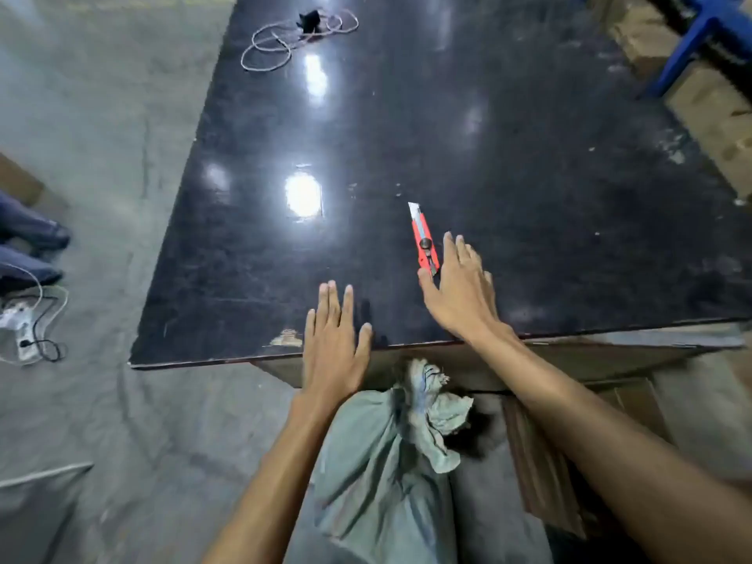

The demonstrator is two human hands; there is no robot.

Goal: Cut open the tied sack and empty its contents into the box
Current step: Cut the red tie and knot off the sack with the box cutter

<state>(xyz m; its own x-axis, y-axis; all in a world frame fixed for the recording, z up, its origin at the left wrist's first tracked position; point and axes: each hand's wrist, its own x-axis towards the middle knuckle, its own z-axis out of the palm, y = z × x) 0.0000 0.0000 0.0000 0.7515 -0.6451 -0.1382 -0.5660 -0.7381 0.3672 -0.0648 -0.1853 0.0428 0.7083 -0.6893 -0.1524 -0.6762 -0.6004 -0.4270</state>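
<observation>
The sack stands on the floor between the person's arms, just below the table edge, and its neck is tied shut. The right hand is open and flat right beside the red knife, thumb touching its back end, and the left hand is open and holds nothing. The blade sticks out, so a quick grab could cut a finger, and the box sits off to the right, so things could spill on the floor.
</observation>
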